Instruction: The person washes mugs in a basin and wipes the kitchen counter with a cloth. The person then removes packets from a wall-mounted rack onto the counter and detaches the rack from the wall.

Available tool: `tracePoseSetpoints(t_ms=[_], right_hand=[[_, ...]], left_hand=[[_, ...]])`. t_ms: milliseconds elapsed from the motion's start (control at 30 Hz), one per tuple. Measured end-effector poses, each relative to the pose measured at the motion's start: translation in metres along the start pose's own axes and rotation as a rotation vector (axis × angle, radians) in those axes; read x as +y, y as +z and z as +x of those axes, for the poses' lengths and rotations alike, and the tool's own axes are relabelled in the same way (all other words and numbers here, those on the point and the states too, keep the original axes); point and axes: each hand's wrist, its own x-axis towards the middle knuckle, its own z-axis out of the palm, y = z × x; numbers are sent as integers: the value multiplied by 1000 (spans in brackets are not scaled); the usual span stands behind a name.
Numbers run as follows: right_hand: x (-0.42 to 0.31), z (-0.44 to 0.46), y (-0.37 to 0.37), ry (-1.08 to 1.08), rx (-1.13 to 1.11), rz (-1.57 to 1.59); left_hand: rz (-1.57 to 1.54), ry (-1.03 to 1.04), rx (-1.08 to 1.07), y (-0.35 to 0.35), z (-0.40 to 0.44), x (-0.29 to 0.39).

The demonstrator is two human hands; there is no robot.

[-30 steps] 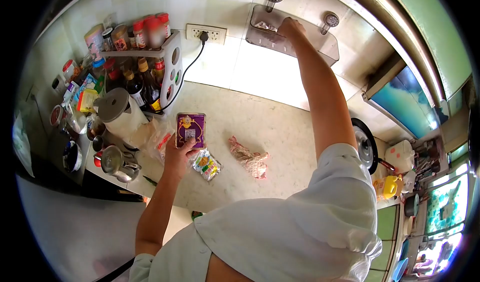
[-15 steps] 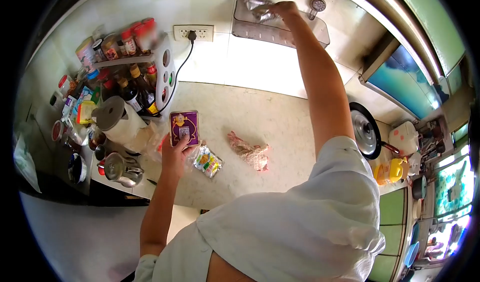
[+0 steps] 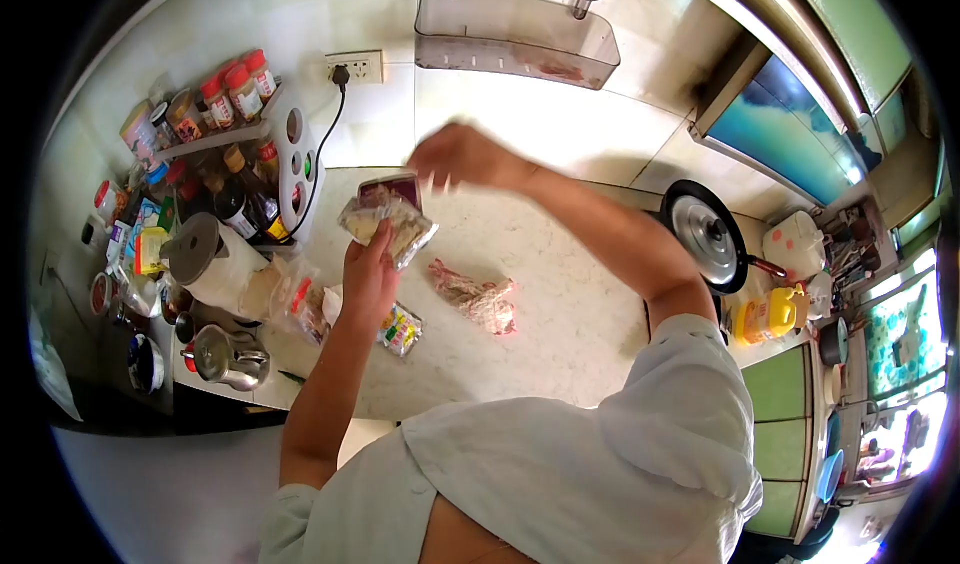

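My left hand (image 3: 372,279) is closed on a flat purple box (image 3: 402,190) and a crinkled clear-and-silver plastic packet (image 3: 405,232). The packet lies over the box and covers most of it. Just to the upper right of them is my right hand (image 3: 465,156), blurred, its fingers loosely bent downward and apart, with nothing visible in it. A netted, pinkish bundle (image 3: 475,296) lies on the countertop (image 3: 560,264) to the right. Below my left hand, a colorful printed packet (image 3: 402,330) rests on the counter, partly hidden by the wrist.
A clear plastic shelf (image 3: 515,49) hangs on the wall. At left stand a spice rack (image 3: 225,136) with bottles, a white jug (image 3: 215,264) and a metal pot (image 3: 228,356). A lidded pan (image 3: 708,239) and a yellow oil bottle (image 3: 765,314) are at right.
My right hand has come down and left from the wall shelf. The plastic packet it held there is now in my left hand, over the purple box.
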Motion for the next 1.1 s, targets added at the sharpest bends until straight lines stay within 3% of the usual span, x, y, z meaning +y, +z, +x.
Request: tracePoseSetpoints(t_ms=[67,100,133,167,233,333,500,600,733,800,833,933,1000,1033,1100], right_hand=[[6,15,-68,-146,278,27],[13,25,-108,-299,477,-356],[-12,15,-127,61,561,-578],[39,45,-179,-79,615,-722],[72,56,-222,191,302,-1140],[97,47,-222,465,350,-1100],[99,51,-221,643,340,-1009],[100,50,-229,689,346,-882],[121,43,-241,570,405,-325],[153,80,-255,631,461,-803],[139,81,-249,631,465,-801],[118,82,-233,756,417,-521],[121,80,-223,649,725,4],[123,79,-223,652,721,6],[125,79,-234,453,454,235]], left_hand=[[25,-9,65,-13,-5,1],[52,-21,133,-21,-9,2],[84,-22,128,-27,-12,4],[84,-20,131,-36,-13,3],[69,-10,139,-50,-16,0],[48,-2,171,-53,-27,6],[65,8,220,-62,-32,7],[82,1,223,-57,-33,6],[151,-16,193,-58,-29,-1],[130,-40,198,-45,-31,0],[132,-39,196,-42,-32,-1],[127,-36,244,-41,-38,0],[170,-26,231,-45,-43,4],[171,-28,235,-53,-43,4],[176,-26,237,-71,-38,2]])
